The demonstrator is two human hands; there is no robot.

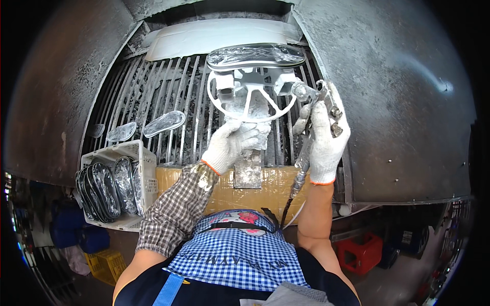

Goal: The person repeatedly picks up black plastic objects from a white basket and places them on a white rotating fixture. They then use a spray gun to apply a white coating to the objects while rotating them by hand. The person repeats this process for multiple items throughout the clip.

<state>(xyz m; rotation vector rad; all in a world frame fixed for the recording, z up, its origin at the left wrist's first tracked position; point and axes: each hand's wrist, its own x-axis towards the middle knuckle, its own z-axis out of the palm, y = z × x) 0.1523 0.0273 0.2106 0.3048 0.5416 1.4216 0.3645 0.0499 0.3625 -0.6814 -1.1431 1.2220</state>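
Observation:
A dark shoe sole, wrapped in clear film, lies across a white-coated wheel stand. My left hand, in a white knit glove, is closed at the wheel's near rim, beside the coated block under it; its fingertips are partly hidden. My right hand, gloved too, grips a metal spray gun. The gun's nozzle end points left, close to the wheel's right side, just below the sole. A hose runs down from the gun towards my apron.
Metal bars form a grate under the stand. Several film-wrapped pieces lie on its left. A white crate of wrapped soles stands nearer me. Metal walls enclose both sides. Brown cardboard covers the front edge; a red stool stands below right.

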